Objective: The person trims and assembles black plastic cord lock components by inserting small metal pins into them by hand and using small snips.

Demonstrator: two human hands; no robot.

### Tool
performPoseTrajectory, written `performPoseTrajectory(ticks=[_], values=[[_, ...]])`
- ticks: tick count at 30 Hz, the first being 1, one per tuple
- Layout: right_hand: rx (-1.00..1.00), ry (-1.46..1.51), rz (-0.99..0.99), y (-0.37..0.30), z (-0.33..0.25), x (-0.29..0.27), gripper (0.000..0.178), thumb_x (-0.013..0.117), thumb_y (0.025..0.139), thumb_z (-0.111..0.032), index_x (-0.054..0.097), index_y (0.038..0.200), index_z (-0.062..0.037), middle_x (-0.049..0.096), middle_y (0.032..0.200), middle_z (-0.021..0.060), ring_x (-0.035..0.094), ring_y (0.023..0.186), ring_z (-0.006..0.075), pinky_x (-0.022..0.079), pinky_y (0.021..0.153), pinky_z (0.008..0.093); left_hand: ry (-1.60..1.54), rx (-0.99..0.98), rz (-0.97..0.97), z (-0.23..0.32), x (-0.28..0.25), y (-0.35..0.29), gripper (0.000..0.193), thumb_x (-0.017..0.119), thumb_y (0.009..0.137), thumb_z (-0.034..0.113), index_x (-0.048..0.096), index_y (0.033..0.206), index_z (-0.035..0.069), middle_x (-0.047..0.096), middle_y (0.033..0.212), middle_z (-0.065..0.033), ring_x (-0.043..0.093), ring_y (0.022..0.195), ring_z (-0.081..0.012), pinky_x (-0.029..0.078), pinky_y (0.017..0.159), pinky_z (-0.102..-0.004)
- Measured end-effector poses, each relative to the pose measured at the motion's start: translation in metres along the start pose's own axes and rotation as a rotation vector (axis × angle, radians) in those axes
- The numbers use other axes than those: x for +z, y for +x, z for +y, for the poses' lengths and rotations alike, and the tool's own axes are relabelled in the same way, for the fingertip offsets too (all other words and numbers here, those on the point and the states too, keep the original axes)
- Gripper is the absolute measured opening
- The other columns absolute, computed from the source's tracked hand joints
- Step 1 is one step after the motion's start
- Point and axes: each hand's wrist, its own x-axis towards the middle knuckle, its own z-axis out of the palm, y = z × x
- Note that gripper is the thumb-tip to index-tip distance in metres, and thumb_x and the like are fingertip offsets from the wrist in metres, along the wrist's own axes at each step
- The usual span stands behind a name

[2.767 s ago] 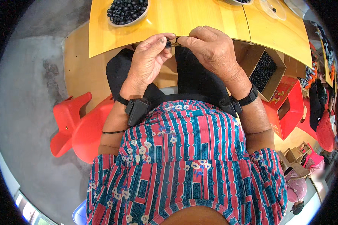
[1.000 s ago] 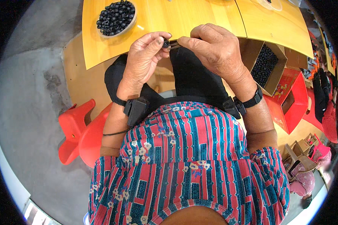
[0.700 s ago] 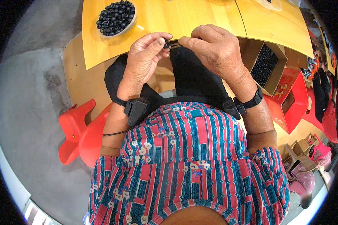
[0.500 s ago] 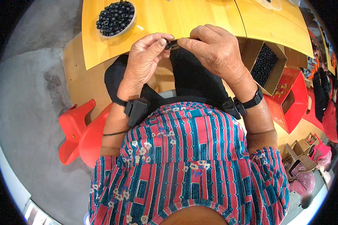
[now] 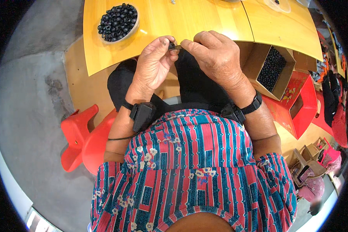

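Observation:
Between the thumb and fingers of my left hand [image 5: 154,63] is a small black part [image 5: 171,46], round and apparently hollow, pinched near the table's front edge. My right hand [image 5: 216,56] is closed around a thin, narrow tool [image 5: 178,47], whose tip meets the black part. Most of the tool is hidden in my fingers, so its exact kind cannot be made out. To the left of my hands, a clear round bowl [image 5: 133,32] on the table holds a heap of similar black parts [image 5: 118,21].
The yellow table [image 5: 189,19] spans the far side. Below its right part, an open cardboard box [image 5: 252,69] holds many small black pieces, beside a red stool [image 5: 303,104]. Red chairs [image 5: 75,131] stand at the left. A second clear container [image 5: 281,7] lies at the table's far right.
Both hands have come slightly nearer to me, and my right hand and forearm have shifted left. The black part has turned a little against the tool's tip.

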Motion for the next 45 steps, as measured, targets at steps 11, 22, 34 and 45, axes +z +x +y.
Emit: performPoseTrajectory(ticks=[11, 22, 34, 45], values=[[0.271, 0.174, 0.003, -0.003, -0.007, 0.020, 0.015, 0.062, 0.070, -0.013, 0.065, 0.084, -0.0172, 0.056, 0.069, 0.0037, 0.060, 0.066, 0.0234, 0.049, 0.054, 0.0341, -0.115, 0.013, 0.029, -0.002, -0.011, 0.002, 0.024, 0.055, 0.092, 0.017, 0.056, 0.104, -0.004, 0.055, 0.088, -0.0047, 0.052, 0.076, -0.0128, 0.045, 0.066, -0.0217], [0.414, 0.234, -0.078, 0.001, -0.012, 0.022, 0.010, 0.062, 0.076, -0.017, 0.066, 0.085, -0.0188, 0.058, 0.072, 0.0034, 0.061, 0.067, 0.0276, 0.049, 0.056, 0.0380, -0.077, -0.001, 0.080, 0.001, -0.013, 0.003, 0.026, 0.055, 0.092, 0.015, 0.055, 0.108, -0.006, 0.055, 0.087, -0.0050, 0.053, 0.075, -0.0124, 0.047, 0.066, -0.0216], [0.368, 0.317, -0.145, 0.006, 0.009, 0.022, 0.010, 0.062, 0.076, -0.019, 0.066, 0.086, -0.0191, 0.060, 0.072, 0.0047, 0.061, 0.069, 0.0290, 0.049, 0.058, 0.0396, -0.102, -0.070, 0.082, 0.006, -0.015, 0.008, 0.025, 0.054, 0.092, 0.014, 0.056, 0.107, -0.007, 0.056, 0.086, -0.0055, 0.054, 0.075, -0.0123, 0.049, 0.065, -0.0205], [0.173, 0.194, -0.320, 0.020, 0.019, 0.009, 0.014, 0.055, 0.081, -0.026, 0.067, 0.085, -0.0211, 0.060, 0.074, 0.0052, 0.062, 0.072, 0.0289, 0.049, 0.059, 0.0407, 0.092, -0.091, 0.098, 0.007, -0.015, 0.009, 0.024, 0.059, 0.089, 0.013, 0.059, 0.103, -0.007, 0.057, 0.083, -0.0050, 0.055, 0.072, -0.0120, 0.049, 0.063, -0.0198]])
